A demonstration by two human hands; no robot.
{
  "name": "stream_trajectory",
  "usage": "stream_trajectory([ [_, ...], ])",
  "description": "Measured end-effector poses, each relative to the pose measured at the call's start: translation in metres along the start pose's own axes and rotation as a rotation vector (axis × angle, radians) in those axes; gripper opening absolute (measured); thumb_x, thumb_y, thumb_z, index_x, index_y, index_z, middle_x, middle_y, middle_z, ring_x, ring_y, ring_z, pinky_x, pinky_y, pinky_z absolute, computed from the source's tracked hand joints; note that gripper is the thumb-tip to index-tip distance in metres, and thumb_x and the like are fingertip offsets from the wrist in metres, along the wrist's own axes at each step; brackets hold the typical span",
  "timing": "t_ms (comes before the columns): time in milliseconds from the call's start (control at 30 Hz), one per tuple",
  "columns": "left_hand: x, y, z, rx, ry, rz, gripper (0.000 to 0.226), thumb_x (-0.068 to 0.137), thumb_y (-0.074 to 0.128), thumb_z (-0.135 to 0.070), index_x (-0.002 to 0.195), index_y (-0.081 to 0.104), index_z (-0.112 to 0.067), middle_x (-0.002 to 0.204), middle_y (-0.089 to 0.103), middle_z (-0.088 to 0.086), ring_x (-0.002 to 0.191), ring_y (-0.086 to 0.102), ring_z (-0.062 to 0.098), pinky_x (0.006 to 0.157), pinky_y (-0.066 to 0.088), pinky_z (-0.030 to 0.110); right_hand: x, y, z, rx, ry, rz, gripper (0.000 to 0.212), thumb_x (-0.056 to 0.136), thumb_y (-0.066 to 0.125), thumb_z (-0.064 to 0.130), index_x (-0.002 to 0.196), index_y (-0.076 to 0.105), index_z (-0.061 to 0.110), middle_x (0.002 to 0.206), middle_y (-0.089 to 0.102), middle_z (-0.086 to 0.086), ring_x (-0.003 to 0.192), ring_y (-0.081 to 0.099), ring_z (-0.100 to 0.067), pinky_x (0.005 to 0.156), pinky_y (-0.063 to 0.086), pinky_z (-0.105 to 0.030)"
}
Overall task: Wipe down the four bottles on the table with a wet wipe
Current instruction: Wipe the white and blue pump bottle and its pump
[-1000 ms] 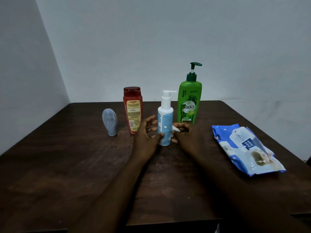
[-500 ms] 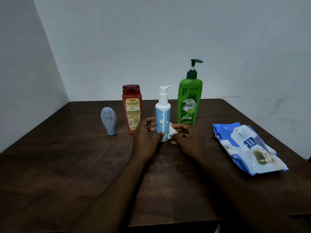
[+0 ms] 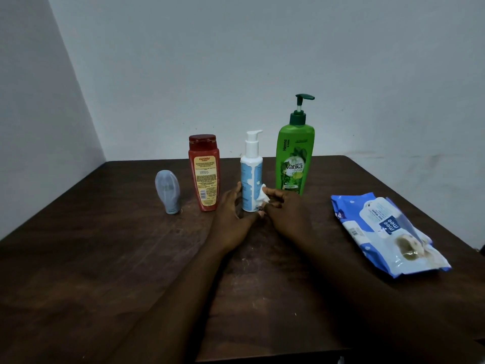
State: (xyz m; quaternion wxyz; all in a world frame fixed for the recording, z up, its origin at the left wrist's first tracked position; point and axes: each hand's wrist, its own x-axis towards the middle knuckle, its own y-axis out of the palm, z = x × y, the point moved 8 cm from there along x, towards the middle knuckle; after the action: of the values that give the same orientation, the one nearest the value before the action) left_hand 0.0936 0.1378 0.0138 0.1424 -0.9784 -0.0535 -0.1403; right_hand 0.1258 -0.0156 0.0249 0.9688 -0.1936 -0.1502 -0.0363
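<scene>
On the dark wooden surface four bottles stand upright in a loose row toward the far edge. Farthest left is a small grey squeeze bottle, resting on its cap, well apart from the hands. Just beside it to the right stands a red bottle with a yellow label and a dark red cap. Next comes the left hand, reaching forward with its fingers curled around the lower left side of a white pump bottle with a pale blue label; the left grip is clasped on this bottle near its base, thumb low at the front. The bottle stands on the surface between the two hands. Pressed against its lower right side is a crumpled white wet wipe, pinched in the fingertips of the right hand, so the right grip is clenched on the wipe. Behind the right hand and slightly to the right stands a tall green pump bottle with a dark green pump head, not touched by either hand. Farthest right, well apart from the bottles, a blue and white pack of wet wipes lies flat near the right edge of the surface.
</scene>
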Motion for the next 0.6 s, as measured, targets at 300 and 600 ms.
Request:
stream_trajectory([
  [300,0.0007,-0.0025,-0.0006,-0.007,0.001,-0.021,0.093,0.079,0.083,-0.016,0.155,0.031,-0.021,0.151,0.039,-0.002,0.133,0.046,0.009,0.113,0.041,0.031,0.0020,0.0068,0.0031,-0.029,-0.008,0.013,0.050,0.087,0.069,0.005,0.135,0.062,0.016,0.121,0.072,-0.004,0.103,0.069,-0.010,0.100,0.054,-0.034],
  [600,-0.0008,-0.0030,0.0017,-0.040,-0.017,-0.031,0.094,0.077,0.085,-0.015,0.154,0.032,-0.019,0.152,0.042,-0.002,0.132,0.049,0.010,0.111,0.044,0.034,-0.0016,0.0053,0.0014,0.040,-0.010,0.009,0.045,0.086,0.075,0.012,0.131,0.065,0.014,0.119,0.072,0.002,0.098,0.070,-0.003,0.090,0.056,-0.021],
])
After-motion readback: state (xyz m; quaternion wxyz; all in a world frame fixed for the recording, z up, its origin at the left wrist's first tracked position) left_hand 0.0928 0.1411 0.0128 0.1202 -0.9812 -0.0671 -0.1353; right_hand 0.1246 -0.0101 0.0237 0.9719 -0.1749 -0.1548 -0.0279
